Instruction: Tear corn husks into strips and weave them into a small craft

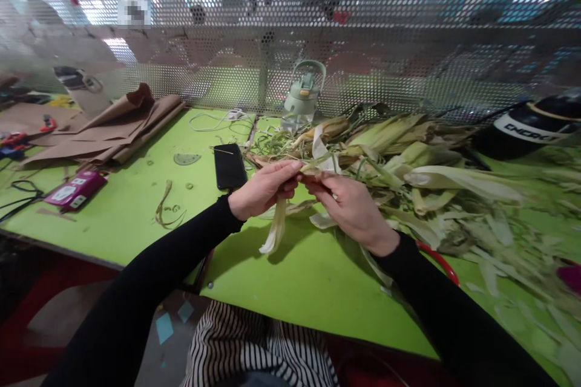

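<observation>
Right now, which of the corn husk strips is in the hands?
The pale husk strip pinched between the left hand and right hand, hanging down toward the table. The others lie loose: a curled strip at left, the husk pile behind.

Just the one head cam, looking forward and down, close over the green table point(136, 217), mesh wall point(363, 60) behind.
</observation>
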{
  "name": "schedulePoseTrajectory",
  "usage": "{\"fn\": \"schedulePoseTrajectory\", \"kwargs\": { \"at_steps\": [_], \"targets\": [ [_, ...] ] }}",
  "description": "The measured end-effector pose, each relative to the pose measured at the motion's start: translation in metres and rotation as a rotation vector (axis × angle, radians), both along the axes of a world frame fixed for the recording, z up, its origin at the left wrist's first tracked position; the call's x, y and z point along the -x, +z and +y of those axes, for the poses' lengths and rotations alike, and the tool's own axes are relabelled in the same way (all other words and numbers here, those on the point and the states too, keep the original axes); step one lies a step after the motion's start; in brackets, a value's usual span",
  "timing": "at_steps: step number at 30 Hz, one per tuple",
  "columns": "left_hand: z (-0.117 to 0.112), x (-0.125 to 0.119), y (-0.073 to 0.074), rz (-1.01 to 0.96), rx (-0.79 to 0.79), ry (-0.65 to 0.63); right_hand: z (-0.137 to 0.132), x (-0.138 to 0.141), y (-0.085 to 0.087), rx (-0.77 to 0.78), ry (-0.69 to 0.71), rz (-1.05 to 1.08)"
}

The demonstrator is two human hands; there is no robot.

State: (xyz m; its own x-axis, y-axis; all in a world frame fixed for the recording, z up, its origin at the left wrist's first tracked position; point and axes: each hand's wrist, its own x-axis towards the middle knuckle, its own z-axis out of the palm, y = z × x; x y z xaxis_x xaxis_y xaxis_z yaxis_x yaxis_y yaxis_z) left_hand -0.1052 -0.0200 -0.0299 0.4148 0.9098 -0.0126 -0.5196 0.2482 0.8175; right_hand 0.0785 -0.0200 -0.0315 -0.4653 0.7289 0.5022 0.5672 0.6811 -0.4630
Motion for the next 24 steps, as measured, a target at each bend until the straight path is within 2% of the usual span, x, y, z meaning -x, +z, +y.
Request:
{"fn": "schedulePoseTrajectory", "kwargs": {
  "at_steps": [3,7,9,12,17,20,24],
  "targets": [
    [0.001,0.0,-0.003,-0.022,0.003,-0.001,0.001,0.001,0.0,-0.032,0.032,0.002],
    [0.004,-0.001,-0.006,-0.046,0.011,0.05,0.0,0.003,0.003,-0.15,0.086,0.103],
    [0.004,-0.003,-0.006,-0.058,0.023,0.078,-0.002,0.004,0.003,-0.138,0.097,0.159],
    [0.002,-0.007,-0.006,-0.085,0.062,0.082,-0.005,0.007,-0.001,-0.013,0.115,0.281],
    [-0.002,-0.013,-0.008,-0.157,0.118,0.006,-0.005,0.01,-0.012,0.405,0.218,0.664],
    [-0.002,-0.015,-0.01,-0.174,0.131,0.068,-0.004,0.014,-0.015,0.525,0.212,0.786],
    [-0.002,-0.019,-0.012,-0.174,0.132,0.169,-0.005,0.02,-0.016,0.624,0.136,0.81]
  ]
}}
